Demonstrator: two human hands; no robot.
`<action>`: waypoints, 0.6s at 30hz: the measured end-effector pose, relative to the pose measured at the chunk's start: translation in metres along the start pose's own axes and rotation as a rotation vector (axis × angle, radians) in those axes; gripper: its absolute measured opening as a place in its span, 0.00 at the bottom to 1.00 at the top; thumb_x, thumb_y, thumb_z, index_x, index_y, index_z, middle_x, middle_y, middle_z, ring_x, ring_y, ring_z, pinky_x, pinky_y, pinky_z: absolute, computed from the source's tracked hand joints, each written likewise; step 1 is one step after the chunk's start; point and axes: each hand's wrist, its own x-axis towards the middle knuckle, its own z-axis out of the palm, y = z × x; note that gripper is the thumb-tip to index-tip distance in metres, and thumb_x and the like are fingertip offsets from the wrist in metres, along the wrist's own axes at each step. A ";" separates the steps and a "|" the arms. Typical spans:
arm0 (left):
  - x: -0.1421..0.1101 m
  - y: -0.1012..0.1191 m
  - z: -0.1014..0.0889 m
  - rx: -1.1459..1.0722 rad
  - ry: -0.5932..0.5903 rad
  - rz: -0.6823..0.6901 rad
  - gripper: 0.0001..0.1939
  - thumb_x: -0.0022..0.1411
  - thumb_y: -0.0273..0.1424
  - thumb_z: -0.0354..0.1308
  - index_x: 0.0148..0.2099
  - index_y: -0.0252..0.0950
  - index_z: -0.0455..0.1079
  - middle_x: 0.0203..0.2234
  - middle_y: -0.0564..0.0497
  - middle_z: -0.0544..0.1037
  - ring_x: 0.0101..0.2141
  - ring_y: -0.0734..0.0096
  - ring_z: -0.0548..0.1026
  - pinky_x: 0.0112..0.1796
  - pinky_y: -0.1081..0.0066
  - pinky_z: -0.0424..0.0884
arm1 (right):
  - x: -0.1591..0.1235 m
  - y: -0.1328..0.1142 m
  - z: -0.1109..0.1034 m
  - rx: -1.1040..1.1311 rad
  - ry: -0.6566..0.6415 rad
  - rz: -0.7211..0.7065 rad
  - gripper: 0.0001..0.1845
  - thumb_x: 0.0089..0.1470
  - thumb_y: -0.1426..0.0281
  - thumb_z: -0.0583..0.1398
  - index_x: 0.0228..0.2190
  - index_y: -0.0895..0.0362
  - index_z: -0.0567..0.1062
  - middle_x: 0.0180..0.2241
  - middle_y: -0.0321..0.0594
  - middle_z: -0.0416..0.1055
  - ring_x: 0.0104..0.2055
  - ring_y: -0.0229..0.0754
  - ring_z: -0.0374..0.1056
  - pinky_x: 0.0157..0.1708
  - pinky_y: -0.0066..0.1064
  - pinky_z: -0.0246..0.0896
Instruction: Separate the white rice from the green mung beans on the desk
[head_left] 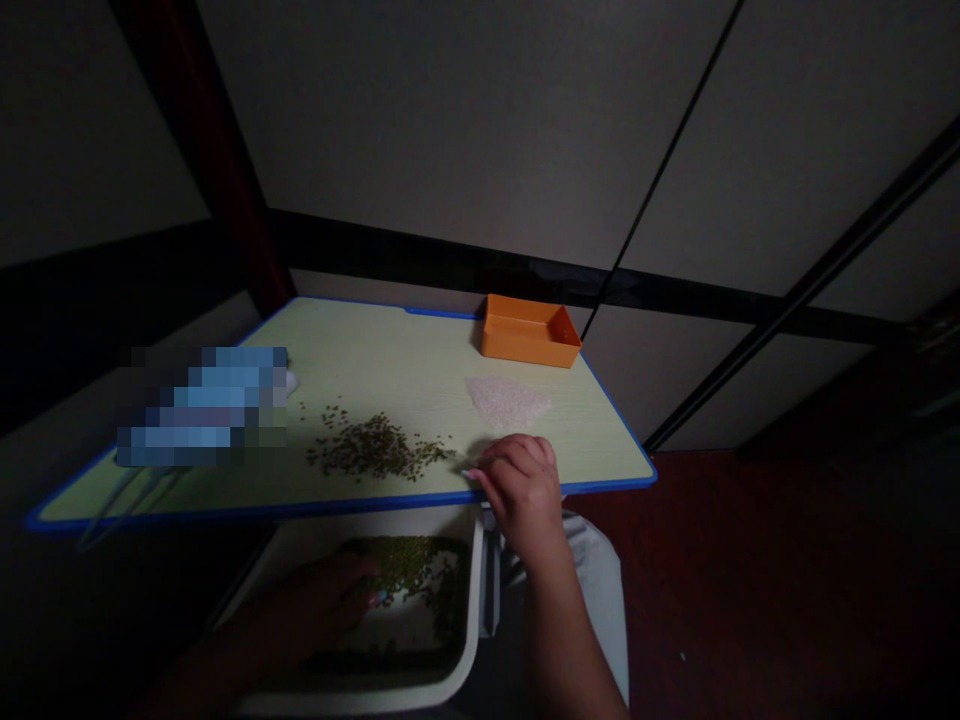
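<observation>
My right hand (520,480) rests at the near edge of the table with its fingers curled in. Its thumb tip lies beside a loose heap of small dark green beans (379,445); whatever the fingers hold is hidden. Just beyond the knuckles is a flat patch of white rice-like grains (504,400). Below the table edge, my left hand (349,585) reaches into a white basin (474,600), its fingers slightly apart in deep shadow. More green beans (409,562) lie on the basin's floor close to those fingertips.
An orange open box (529,335) stands at the back right of the pale, blue-edged table (352,340). A blurred-out bluish object (217,400) occupies the left side, with a pale cable-like loop (124,495) below it. Cabinet panels (465,130) rise behind. A greyish-white surface (600,570) is beneath the right arm.
</observation>
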 end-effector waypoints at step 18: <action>-0.003 0.009 -0.004 0.005 -0.054 -0.019 0.23 0.62 0.44 0.48 0.50 0.42 0.77 0.49 0.46 0.84 0.50 0.54 0.81 0.53 0.59 0.73 | -0.015 0.041 0.001 -0.116 0.254 0.293 0.10 0.66 0.68 0.57 0.31 0.53 0.73 0.34 0.43 0.74 0.42 0.49 0.65 0.44 0.40 0.58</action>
